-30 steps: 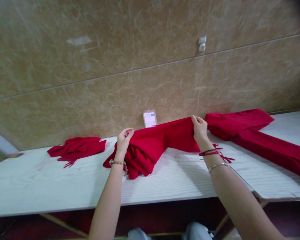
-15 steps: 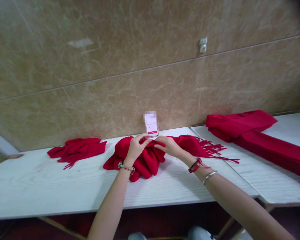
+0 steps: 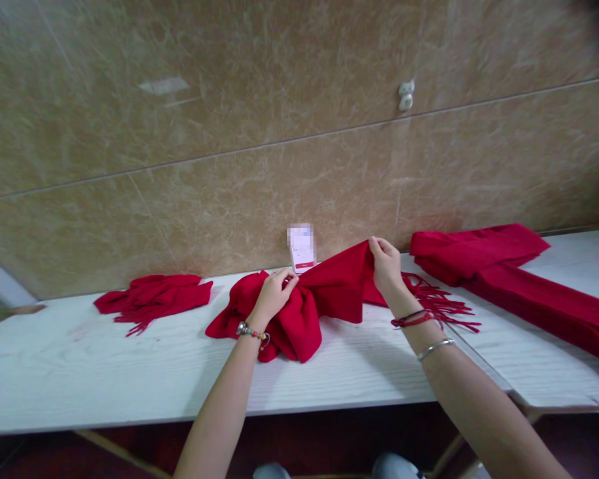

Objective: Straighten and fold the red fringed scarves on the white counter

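Observation:
A red fringed scarf (image 3: 329, 293) lies bunched on the white table (image 3: 104, 372) in front of me. My left hand (image 3: 273, 294) pinches the gathered folds at the middle of the bundle. My right hand (image 3: 385, 265) grips the scarf's upper edge further right and holds it lifted off the table, so a stretch of cloth hangs between the two hands. The scarf's fringe (image 3: 439, 307) trails on the table past my right wrist.
A folded red scarf (image 3: 152, 298) lies at the left. Another long red scarf (image 3: 509, 273) stretches across the second table (image 3: 554, 372) at the right. A phone (image 3: 302, 253) leans against the marble wall behind the bundle. A white hook (image 3: 405, 96) sits on the wall.
My right hand, which met the left at the bundle half a second ago, has drawn away to the right and upward, pulling out a length of scarf. The left hand stays on the bundle.

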A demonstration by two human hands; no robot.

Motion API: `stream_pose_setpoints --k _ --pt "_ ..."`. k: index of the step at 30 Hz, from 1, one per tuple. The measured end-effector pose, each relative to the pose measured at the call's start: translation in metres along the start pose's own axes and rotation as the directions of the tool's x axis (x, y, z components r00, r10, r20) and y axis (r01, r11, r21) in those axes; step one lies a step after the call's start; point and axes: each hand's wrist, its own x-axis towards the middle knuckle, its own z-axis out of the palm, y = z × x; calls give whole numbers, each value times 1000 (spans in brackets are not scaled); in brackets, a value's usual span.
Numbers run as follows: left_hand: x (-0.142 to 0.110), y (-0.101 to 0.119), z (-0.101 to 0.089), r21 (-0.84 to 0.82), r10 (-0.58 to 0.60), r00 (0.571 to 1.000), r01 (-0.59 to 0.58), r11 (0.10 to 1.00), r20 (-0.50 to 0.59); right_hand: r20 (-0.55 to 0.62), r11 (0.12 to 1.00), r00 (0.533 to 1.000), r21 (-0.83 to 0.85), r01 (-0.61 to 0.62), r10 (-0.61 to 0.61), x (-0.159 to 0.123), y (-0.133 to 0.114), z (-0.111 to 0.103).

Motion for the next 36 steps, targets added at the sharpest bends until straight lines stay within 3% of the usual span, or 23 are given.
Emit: stream_pose_setpoints --k 2,4,6,8,10,11,17,22,24,27,31,34,36 --pt "-1 2 3 -4 29 1000 -29 1000 2 57 980 993 -168 110 -102 -5 -3 2" --pt "-2 6 4 -20 47 999 -47 999 -7 225 890 937 -314 329 -267 -17 -8 8" --pt "-3 10 4 -36 62 998 -63 997 -16 472 767 804 -339 544 -362 -32 -13 15" --pt "-3 13 4 -48 81 997 -82 995 -13 673 699 655 -283 657 -343 -43 -14 21" --pt "-3 15 3 -57 98 995 -98 994 -2 771 702 566 -230 674 -291 -48 -13 23" --pt "-3 16 3 -60 102 995 -102 993 6 787 722 553 -212 659 -274 -48 -12 24" --pt "-3 14 3 -73 123 992 -120 990 42 740 876 627 -110 470 -243 -38 -17 18" --pt "-3 15 3 -105 115 992 -110 988 45 771 890 588 -62 452 -245 -44 -20 21" --pt "-4 16 2 -111 99 994 -93 989 49 768 884 600 -101 457 -223 -47 -21 23" --pt "-4 16 1 -116 96 994 -89 989 54 656 880 723 -191 435 -215 -47 -23 23" --pt "-4 13 0 -107 90 994 -82 991 69 355 883 906 -313 348 -232 -34 -22 15" --pt "-3 10 -3 -93 41 999 -40 995 5 148 886 965 -387 256 -214 -21 -16 6" --pt "-2 10 -6 -106 -1 999 -4 994 -45 106 864 977 -457 212 -184 -14 -12 1"
